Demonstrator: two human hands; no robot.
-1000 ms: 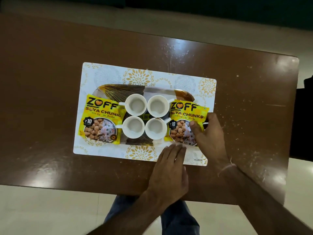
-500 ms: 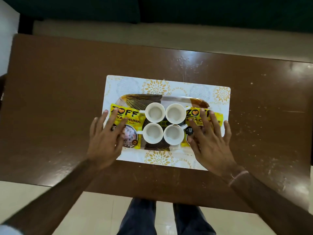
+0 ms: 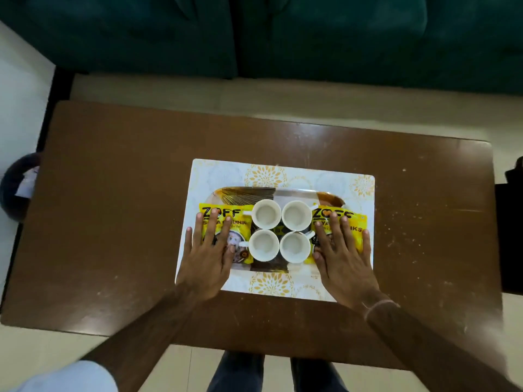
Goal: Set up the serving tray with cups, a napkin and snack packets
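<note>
A shiny serving tray [image 3: 294, 193] lies on a white mat with gold flowers [image 3: 226, 174]. Several white cups [image 3: 266, 214] stand in a square block in the tray's middle. A yellow snack packet [image 3: 240, 213] lies at the tray's left end, another yellow snack packet [image 3: 353, 222] at its right end. My left hand [image 3: 208, 250] rests flat on the left packet with fingers spread. My right hand [image 3: 343, 250] rests flat on the right packet, fingers spread too. A dark printed item [image 3: 278, 230] shows between the cups; I cannot tell what it is.
The mat sits on a brown wooden table [image 3: 113, 222] with scuffs at the right. A dark green sofa [image 3: 283, 38] stands beyond the table. A dark round object [image 3: 19, 185] is off the left edge, a black object [image 3: 509, 236] off the right.
My left hand moved from the near mat edge onto the left packet. My right hand went from gripping the right packet to lying flat on it. The camera view pulled back.
</note>
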